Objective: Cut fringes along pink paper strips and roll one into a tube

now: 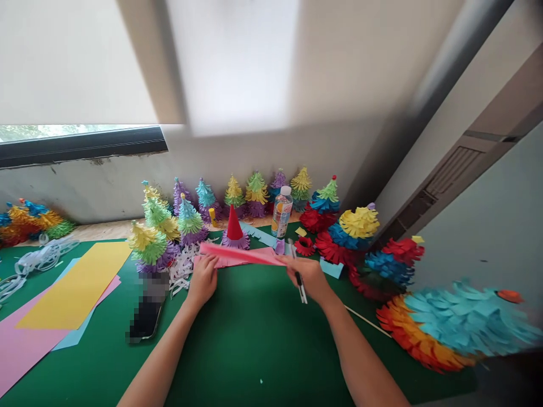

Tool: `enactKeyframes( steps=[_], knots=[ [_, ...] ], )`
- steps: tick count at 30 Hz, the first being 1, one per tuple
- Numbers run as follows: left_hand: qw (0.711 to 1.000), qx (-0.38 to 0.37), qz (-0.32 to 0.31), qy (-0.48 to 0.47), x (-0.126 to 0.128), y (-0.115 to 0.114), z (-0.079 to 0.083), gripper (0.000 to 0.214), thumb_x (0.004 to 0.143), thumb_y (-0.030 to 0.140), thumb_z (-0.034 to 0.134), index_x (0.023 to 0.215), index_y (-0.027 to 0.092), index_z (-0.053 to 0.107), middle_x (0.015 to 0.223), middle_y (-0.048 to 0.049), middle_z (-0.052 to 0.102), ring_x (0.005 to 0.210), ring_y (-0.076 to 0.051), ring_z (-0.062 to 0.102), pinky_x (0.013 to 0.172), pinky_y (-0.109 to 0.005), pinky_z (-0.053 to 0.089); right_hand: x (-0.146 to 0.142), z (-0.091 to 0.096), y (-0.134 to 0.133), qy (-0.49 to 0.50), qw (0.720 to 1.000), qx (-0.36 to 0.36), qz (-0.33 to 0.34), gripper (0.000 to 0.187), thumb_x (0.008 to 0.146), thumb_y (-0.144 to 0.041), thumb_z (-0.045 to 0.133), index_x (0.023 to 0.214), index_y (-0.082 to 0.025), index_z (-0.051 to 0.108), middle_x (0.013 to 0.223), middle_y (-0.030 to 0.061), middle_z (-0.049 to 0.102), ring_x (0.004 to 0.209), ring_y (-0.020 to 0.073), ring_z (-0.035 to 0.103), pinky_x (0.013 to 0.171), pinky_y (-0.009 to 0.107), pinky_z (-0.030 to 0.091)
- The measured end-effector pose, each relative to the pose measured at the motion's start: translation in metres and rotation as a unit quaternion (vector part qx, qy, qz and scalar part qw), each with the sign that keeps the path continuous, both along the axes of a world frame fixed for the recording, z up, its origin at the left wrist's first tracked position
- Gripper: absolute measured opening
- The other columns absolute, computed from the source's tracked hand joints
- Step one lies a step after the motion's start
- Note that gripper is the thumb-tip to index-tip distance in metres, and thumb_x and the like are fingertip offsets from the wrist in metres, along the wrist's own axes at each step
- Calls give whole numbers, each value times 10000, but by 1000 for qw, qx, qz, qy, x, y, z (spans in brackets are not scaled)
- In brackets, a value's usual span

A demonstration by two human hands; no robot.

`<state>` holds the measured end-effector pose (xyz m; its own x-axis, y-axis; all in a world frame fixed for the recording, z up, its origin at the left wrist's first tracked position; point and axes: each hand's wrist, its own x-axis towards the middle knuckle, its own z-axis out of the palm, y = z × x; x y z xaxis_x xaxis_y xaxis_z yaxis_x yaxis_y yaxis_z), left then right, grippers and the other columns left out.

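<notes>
A pink paper strip (241, 254), slightly blurred, stretches between my two hands above the green table. My left hand (204, 280) pinches its left end. The fingers of my right hand (313, 277) are closed on its right end, and a slim black-and-silver tool (300, 285) also sits in that hand; I cannot make out whether it is a pen or a craft knife. Just behind the strip stands a red paper cone (235, 226) with a purple fringe (236, 242) around its base. Another piece of pink paper (258, 255) lies under the strip.
Fringed paper trees (257, 195) line the wall, with larger ones (462, 322) at right. A bottle (281, 212), glue stick (212, 217) and shredded white paper (182, 268) surround the cone. At left are a phone (146, 316), yellow sheet (80, 288) and clear ribbon (40, 257).
</notes>
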<state>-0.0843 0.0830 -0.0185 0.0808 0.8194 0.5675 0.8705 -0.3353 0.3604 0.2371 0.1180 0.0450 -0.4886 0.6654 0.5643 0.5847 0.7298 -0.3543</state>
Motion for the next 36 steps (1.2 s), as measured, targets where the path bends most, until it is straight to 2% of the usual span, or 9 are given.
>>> enactKeyframes(
  steps=[3,7,10,12,15,22,26,30,36],
  knots=[
    [998,29,46,-36,-18,-2,8,354,877,118,323,1120,134,580,1119,-142,613,1093,-229,563,953,-408,452,-10,-2,-6,-119,990,-16,81,216,843,-130,459,876,-184,666,618,17,649,604,139,608,638,236,444],
    [995,40,69,-52,-34,-7,17,340,860,105,332,1067,172,593,1057,-106,633,1011,-224,597,889,-397,483,-14,-8,-6,-170,981,-40,87,186,770,-253,593,932,-200,666,715,30,678,675,163,630,624,229,410],
    [997,31,57,-43,-36,-7,20,291,860,143,378,1036,188,605,1025,-94,644,976,-233,606,861,-400,492,-10,-12,9,-94,991,-41,-90,218,820,-363,554,892,-174,636,745,50,675,690,174,633,591,226,380],
    [999,22,36,-28,-35,-5,20,260,848,170,421,1015,198,618,1016,-91,647,978,-241,600,874,-408,484,-9,-18,24,-84,959,-27,-271,229,863,-359,502,833,-156,604,711,71,659,678,195,623,553,237,338],
    [1000,11,4,-4,-29,-1,19,241,831,184,461,994,220,635,1024,-81,650,993,-249,589,907,-424,464,-12,-29,45,-146,926,-29,-346,175,858,-308,524,874,-141,573,745,99,658,718,212,615,563,246,322],
    [1000,13,-11,23,-20,-4,15,264,848,159,449,1038,215,624,1075,-85,636,1044,-254,564,929,-437,445,-22,-33,54,-175,924,-47,-338,89,863,-192,514,898,-140,578,786,100,668,753,204,615,578,255,311],
    [1000,21,-1,23,-21,-6,15,267,854,156,447,1048,216,621,1078,-84,636,1037,-253,563,923,-439,443,5,-13,42,-214,922,-30,-320,115,881,-190,488,895,-161,599,758,99,671,743,215,622,592,270,305],
    [999,29,4,21,-21,-6,16,267,856,158,447,1053,219,616,1076,-84,637,1040,-253,561,925,-443,436,33,-2,26,-310,893,-50,-323,185,795,-54,500,895,-157,618,748,118,675,762,236,620,628,291,311],
    [999,32,0,19,-16,-6,15,265,867,156,434,1063,219,601,1085,-83,630,1045,-256,556,919,-444,437,19,-6,38,-265,922,33,-279,184,753,-110,531,924,-128,595,815,148,674,888,285,538,752,352,305]
  ],
)
